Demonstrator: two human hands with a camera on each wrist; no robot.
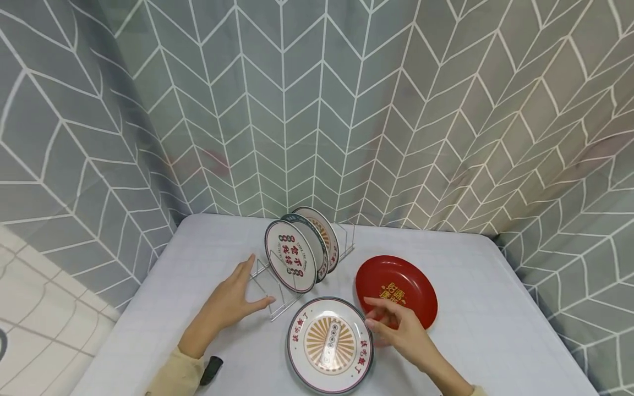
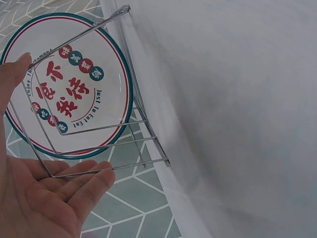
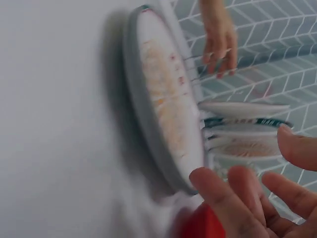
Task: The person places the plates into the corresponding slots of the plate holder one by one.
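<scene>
A wire rack (image 1: pixel 271 297) holds several plates on edge; the front one (image 1: pixel 287 258) is white with red characters. Spread around the rack's near-left end is the left hand (image 1: pixel 227 303). In the left wrist view its thumb and fingers (image 2: pixel 89 191) lie at the wires (image 2: pixel 84 173); whether they press on them I cannot tell. A white plate with an orange ray pattern (image 1: pixel 317 330) lies flat in front of the rack. The right hand (image 1: pixel 403 333), fingers loosely bent and holding nothing, hovers between that plate's right edge and a red plate (image 1: pixel 421 291).
The white-covered table (image 1: pixel 495 330) ends at a patterned grey curtain (image 1: pixel 356 110) behind the rack. A small black object (image 1: pixel 211 370) lies beside the left sleeve (image 1: pixel 179 375).
</scene>
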